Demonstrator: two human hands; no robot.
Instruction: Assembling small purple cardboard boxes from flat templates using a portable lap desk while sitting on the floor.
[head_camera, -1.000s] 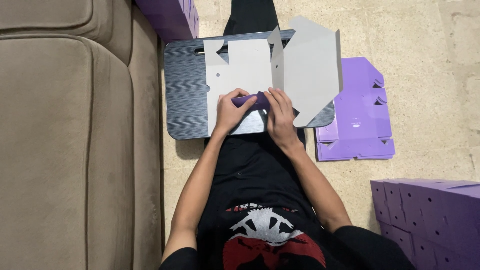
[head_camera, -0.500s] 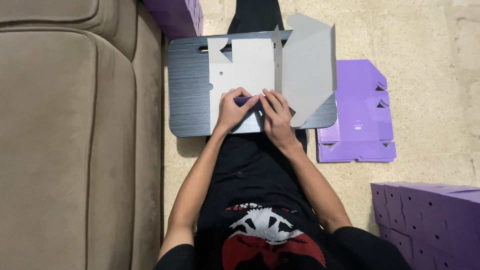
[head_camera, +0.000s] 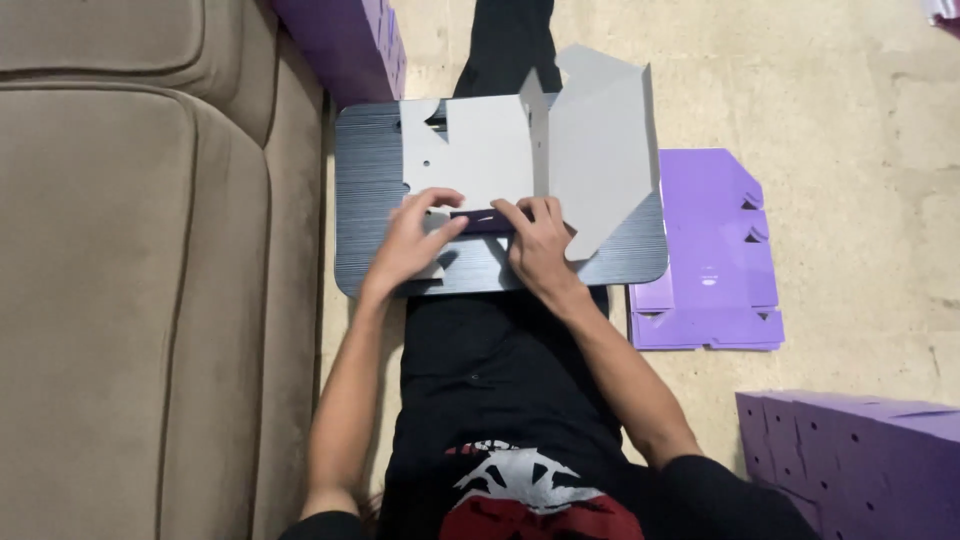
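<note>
1 grey cardboard blank (head_camera: 500, 150), 1 lap tray (head_camera: 370, 200), 1 flat purple blank (head_camera: 710, 250), 1 sofa (head_camera: 130, 280).

The dark lap tray (head_camera: 380, 250) is hemmed on its left by the beige sofa (head_camera: 140, 300), whose side rises just beside the tray edge, and at the far left corner by a purple box (head_camera: 345, 45); bare tray surface remains open along the left strip and the near right corner. The grey cardboard blank (head_camera: 500, 150) covers the tray's middle, and its raised right panel (head_camera: 600, 140) stands as a wall across the right side. To the right, bare floor (head_camera: 850, 120) is open beyond the flat purple cardboard (head_camera: 705, 250), with a stack of purple boxes (head_camera: 860, 460) blocking the near right corner.
</note>
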